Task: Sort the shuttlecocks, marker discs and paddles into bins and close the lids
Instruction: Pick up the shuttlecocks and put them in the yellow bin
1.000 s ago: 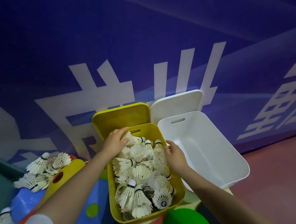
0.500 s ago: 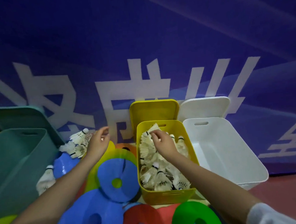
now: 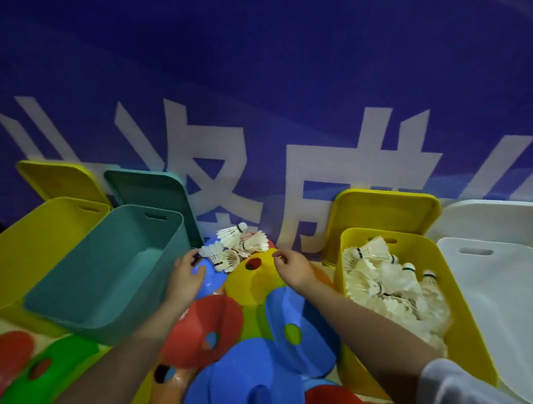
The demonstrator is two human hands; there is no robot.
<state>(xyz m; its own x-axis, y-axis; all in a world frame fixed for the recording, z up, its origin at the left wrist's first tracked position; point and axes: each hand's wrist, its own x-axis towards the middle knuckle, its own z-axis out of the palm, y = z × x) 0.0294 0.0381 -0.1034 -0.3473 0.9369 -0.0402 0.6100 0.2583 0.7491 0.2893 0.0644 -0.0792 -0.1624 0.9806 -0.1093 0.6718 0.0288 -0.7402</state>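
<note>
Both hands out of yellow bin [image 3: 461, 299] | left [image 3: 184, 277], right [image 3: 292, 267] loosely curled, empty | near loose shuttlecocks [image 3: 235, 247]

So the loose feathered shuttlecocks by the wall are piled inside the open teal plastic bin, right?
Not quite. The head view shows the open teal plastic bin holding no shuttlecocks; the loose feathered shuttlecocks by the wall lie outside it, on the coloured marker discs beside it.

The floor [image 3: 4, 324] shows pale at the left edge. On it stand four open bins: yellow [image 3: 27, 247] and teal [image 3: 107, 274] left of the left fingers [image 3: 189, 262], shuttlecock-filled yellow [image 3: 418, 255] and white [image 3: 498, 281] right of the right fingers [image 3: 281, 257]. Discs [image 3: 236, 344] are piled below both; loose shuttlecocks [image 3: 236, 245] lie just beyond the fingertips.
</note>
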